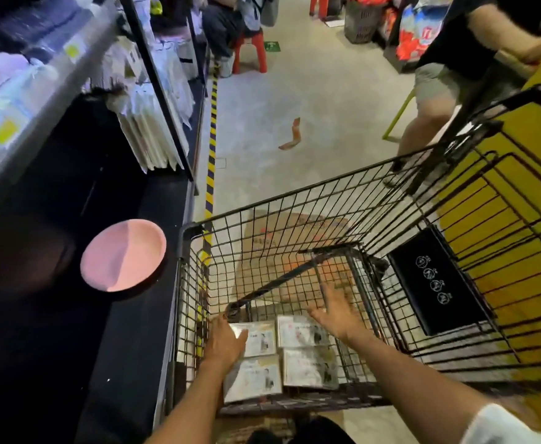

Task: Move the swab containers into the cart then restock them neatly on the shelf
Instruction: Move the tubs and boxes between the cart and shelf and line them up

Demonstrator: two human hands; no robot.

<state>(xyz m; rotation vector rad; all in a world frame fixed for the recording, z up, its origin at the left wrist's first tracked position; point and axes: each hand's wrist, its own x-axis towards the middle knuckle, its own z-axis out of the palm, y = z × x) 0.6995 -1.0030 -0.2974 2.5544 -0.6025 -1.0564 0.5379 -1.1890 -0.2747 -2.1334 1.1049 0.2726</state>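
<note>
Four swab containers [280,354] lie flat in two rows on the bottom of the cart [294,200]. The left hand [225,339] rests on the far-left one, fingers curled over its edge. The right hand [338,307] is above them, fingers spread wide, holding nothing. The shelf [70,187] is left of the cart.

Black wire cart [294,219] holds white-labelled clear swab containers [307,331]. Left of the cart: pink plate [123,254] on black shelf [70,315], and yellow-and-black striped floor tape [210,161]. Beyond the cart: red stool [249,51]. Right: yellow wall [519,251].
</note>
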